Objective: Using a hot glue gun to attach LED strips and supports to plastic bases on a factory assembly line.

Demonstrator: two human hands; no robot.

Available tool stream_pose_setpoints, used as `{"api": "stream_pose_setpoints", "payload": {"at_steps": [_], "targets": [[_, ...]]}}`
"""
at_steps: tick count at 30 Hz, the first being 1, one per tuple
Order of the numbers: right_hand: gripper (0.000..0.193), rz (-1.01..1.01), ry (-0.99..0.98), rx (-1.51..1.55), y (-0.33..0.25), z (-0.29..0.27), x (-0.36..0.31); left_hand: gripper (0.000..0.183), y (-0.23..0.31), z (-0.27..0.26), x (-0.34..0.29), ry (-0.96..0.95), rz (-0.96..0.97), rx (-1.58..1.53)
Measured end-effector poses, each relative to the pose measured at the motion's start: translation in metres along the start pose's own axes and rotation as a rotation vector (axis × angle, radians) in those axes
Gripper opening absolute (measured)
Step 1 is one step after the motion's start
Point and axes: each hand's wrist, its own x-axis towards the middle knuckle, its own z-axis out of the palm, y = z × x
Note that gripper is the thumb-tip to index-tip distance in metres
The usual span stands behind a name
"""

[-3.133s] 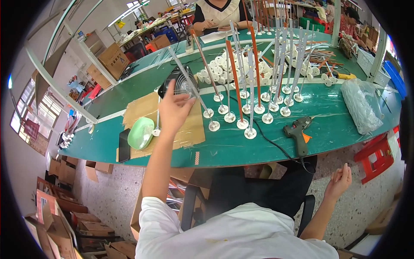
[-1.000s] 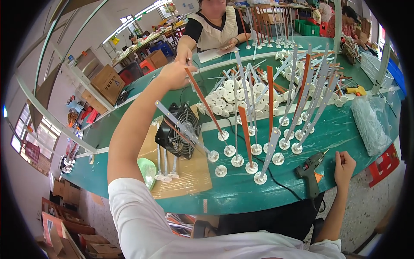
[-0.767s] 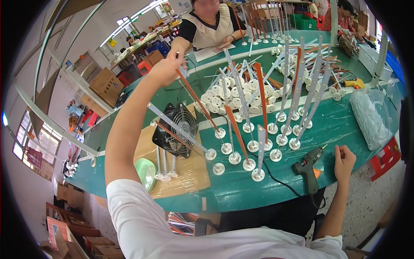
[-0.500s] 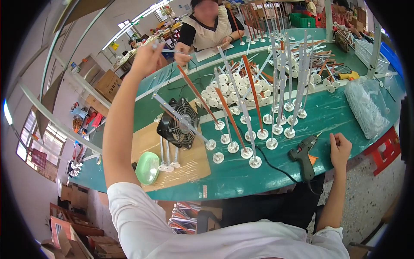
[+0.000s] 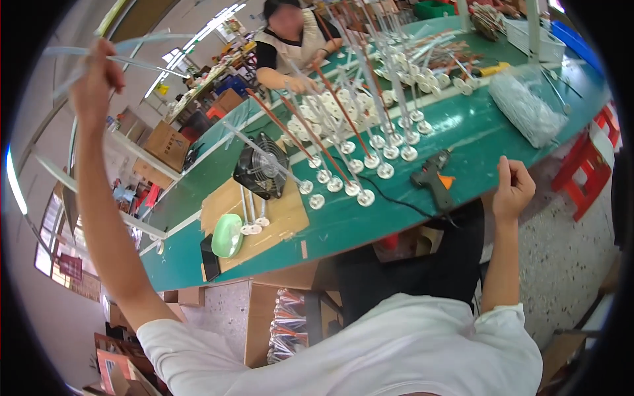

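Note:
My left hand (image 5: 98, 89) is raised high at the far left, its fingers closed around pale clear plastic strips (image 5: 142, 45) that blur with motion. My right hand (image 5: 514, 190) is a loose fist just off the table's front edge, and nothing shows in it. Nearest to it on the table lies a black glue gun (image 5: 432, 181) with an orange trigger and a cord. Left of the gun stand several clear and reddish-brown sticks upright on round white bases (image 5: 366, 197). A black fan (image 5: 263, 168) stands at their left, with one clear stick leaning across it.
A green bowl (image 5: 228, 235) and a few white-based sticks (image 5: 250, 229) rest on a cardboard sheet (image 5: 284, 221). Behind the upright sticks lies a heap of white discs (image 5: 340, 105). A clear bag (image 5: 527, 109) lies at the right. Another person (image 5: 287, 49) works across the table.
My left hand has swung left, away from the other person, with the strips. My right hand stays a fist. The whole view has shifted, and the other person's arm now reaches toward the disc heap.

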Motion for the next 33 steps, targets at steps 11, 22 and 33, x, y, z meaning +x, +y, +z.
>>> {"api": "stream_pose_setpoints", "payload": {"at_steps": [11, 22, 33], "targets": [[0.055, -0.579, -0.471, 0.034, -0.165, -0.048, -0.031, 0.049, 0.178, 0.089, -0.244, 0.124, -0.302, -0.686], [0.041, -0.261, -0.894, 0.149, -0.119, -0.028, -0.091, 0.031, 0.173, 0.17, -0.324, -0.546, -0.682, -1.337], [0.028, 0.178, -0.66, -0.386, -0.025, -0.017, 0.028, 0.022, 0.088, 0.22, -0.37, -0.012, -0.34, -0.537]]}}
